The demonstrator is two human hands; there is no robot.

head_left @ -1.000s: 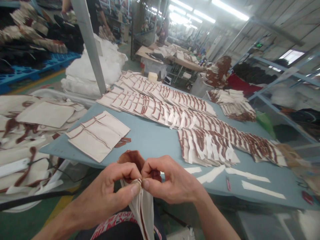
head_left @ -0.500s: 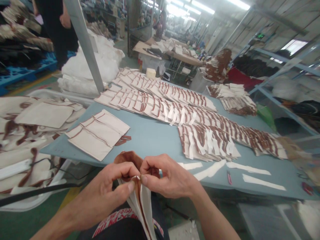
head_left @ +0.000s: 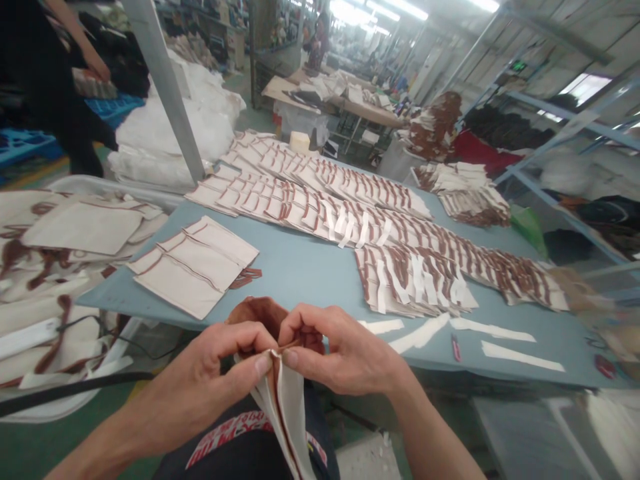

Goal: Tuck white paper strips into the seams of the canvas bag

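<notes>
A cream fabric piece (head_left: 291, 407) with brown edging and a brown inner side hangs over my lap, near the table's front edge. My left hand (head_left: 225, 367) pinches its top edge between thumb and index finger. Right beside it, my right hand (head_left: 327, 347) pinches the same edge, its other fingers curled. The two thumbs almost meet at the brown seam. On the blue-grey table (head_left: 295, 267), cream panels with brown seams (head_left: 200, 263) lie stacked beyond my left hand.
Long overlapping rows of cream and brown pieces (head_left: 310, 207) cross the table. White strips (head_left: 523, 357) and a pink-handled tool (head_left: 455, 348) lie at front right. A grey post (head_left: 165, 93) rises at the left edge, near a bin of fabric pieces (head_left: 83, 227). A person (head_left: 55, 80) stands behind.
Both hands keep their pinch on the fabric edge, with slight finger shifts at the seam. The person at the back left has moved left. The view has shifted slightly.
</notes>
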